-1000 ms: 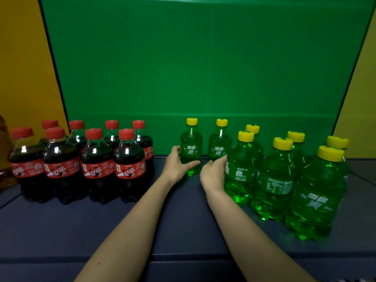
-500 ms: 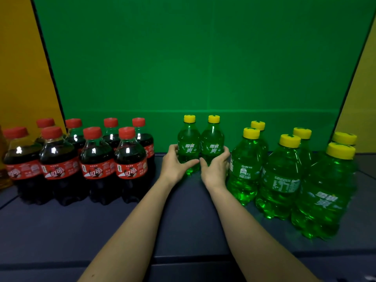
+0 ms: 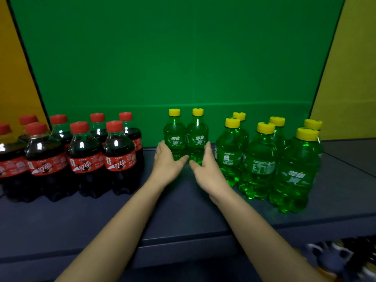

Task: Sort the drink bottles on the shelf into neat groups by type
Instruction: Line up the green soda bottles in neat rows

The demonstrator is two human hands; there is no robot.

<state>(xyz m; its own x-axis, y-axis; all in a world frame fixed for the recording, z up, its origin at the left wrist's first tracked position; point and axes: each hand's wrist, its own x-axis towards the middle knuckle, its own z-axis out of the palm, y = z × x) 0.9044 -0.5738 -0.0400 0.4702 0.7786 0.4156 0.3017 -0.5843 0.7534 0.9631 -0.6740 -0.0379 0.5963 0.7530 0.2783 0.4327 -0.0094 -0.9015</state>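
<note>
**A:** Head view. Where are the hands?

**B:** Both reach forward to mid-shelf and flank a pair of small clear-green plastic soda bottles with yellow screw caps. These are the left bottle of the pair [image 3: 174,139] and the right bottle of the pair [image 3: 197,139]. They stand upright and side by side, touching, at the far side of the shelf near the back panel.

**A:** Grip state?

**B:** The left hand [image 3: 166,161] lies against the outer left side of the left bottle. Its fingers are fairly straight and its thumb is spread across the front, low down. The right hand [image 3: 205,167] mirrors this on the outer right side of the right bottle. Neither hand wraps round a bottle. Both are spread wide, and both bottles stand on the shelf.

**A:** Other groups?

**B:** Far left is a cluster of eight dark cola plastic bottles with red caps and red labels [image 3: 81,159]. They are upright in two packed rows, apart from the pair. To the right is a group of six more green yellow-capped bottles [image 3: 262,163], upright in two rows that run nearer toward the right. The leftmost of these stands just beside the right hand.

**A:** Surroundings?

**B:** The bottles stand on a dark blue-grey shelf board [image 3: 183,210]. Behind it is a bright green back panel [image 3: 173,58], with yellow side panels [image 3: 356,68] at either edge. There are blurred dark items [image 3: 335,259] at the near right corner, which I cannot identify.
</note>
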